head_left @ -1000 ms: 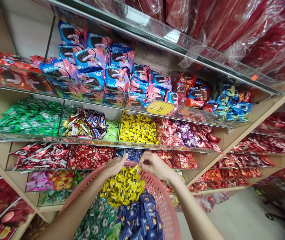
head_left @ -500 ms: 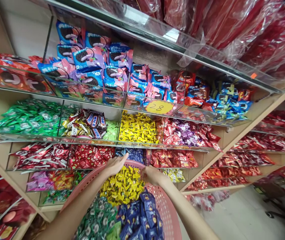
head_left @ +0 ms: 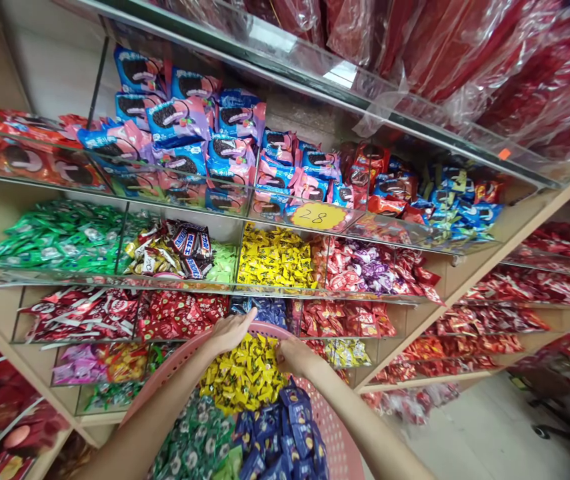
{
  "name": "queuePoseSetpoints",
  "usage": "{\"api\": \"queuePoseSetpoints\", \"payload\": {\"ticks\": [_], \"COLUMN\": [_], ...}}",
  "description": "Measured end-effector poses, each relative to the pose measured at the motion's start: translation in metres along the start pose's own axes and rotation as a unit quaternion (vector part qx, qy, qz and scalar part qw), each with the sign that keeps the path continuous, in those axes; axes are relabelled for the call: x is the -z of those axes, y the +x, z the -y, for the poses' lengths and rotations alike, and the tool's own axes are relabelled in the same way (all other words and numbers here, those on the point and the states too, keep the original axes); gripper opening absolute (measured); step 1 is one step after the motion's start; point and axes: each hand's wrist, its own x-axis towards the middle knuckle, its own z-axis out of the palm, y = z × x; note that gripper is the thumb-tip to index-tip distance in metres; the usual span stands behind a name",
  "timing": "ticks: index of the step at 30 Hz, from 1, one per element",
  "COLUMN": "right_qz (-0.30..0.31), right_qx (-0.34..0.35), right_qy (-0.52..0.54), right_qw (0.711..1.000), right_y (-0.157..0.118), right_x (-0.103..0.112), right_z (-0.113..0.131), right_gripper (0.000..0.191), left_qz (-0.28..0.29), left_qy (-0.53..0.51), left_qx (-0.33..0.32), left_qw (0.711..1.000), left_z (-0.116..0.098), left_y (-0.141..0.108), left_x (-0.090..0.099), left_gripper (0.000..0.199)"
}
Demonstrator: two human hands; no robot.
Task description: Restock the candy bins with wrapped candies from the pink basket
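Sweet shop: tiered shelves (head_left: 469,280) with clear-fronted bins of wrapped candy (head_left: 275,257), cookie packs (head_left: 185,120) stacked above, handwritten "28" price tag (head_left: 319,215), red bagged goods (head_left: 505,60) up top.

The single head camera is looking forward and down from the person's head, close over a pink basket (head_left: 337,427) at the bottom edge. It is facing sweet shelves (head_left: 465,277) that are filling most of the frame, slanting away toward the floor at right.
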Motion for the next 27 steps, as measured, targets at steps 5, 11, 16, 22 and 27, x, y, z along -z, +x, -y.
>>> {"api": "queuePoseSetpoints", "payload": {"ticks": [5,11,16,22,27], "right_qz": [-0.019,-0.064,-0.089,-0.212,-0.309], "right_qx": [-0.035,0.000,0.039,0.073,-0.081], "right_qy": [-0.055,-0.045,-0.017,-0.008,-0.056], "right_qw": [0.998,0.997,0.995,0.975,0.946], "right_y": [-0.006,-0.014,-0.023,-0.020,0.013], "right_x": [0.015,0.037,0.067,0.129,0.146], "right_z": [0.003,0.004,0.011,0.012,0.011], "right_gripper": [0.020,0.014,0.012,0.015,0.016], "left_qz": [0.003,-0.005,-0.003,-0.003,-0.002], "left_qy": [0.008,0.011,0.027,0.011,-0.002], "left_qx": [0.005,-0.018,-0.030,-0.019,-0.010], "left_qw": [1.000,1.000,0.999,1.000,1.000], "left_z": [-0.002,0.000,0.001,-0.001,-0.001], "left_y": [-0.001,-0.002,-0.003,-0.004,-0.004], "left_x": [0.002,0.001,0.001,0.002,0.001], "left_gripper": [0.075,0.068,0.065,0.070,0.068]}}
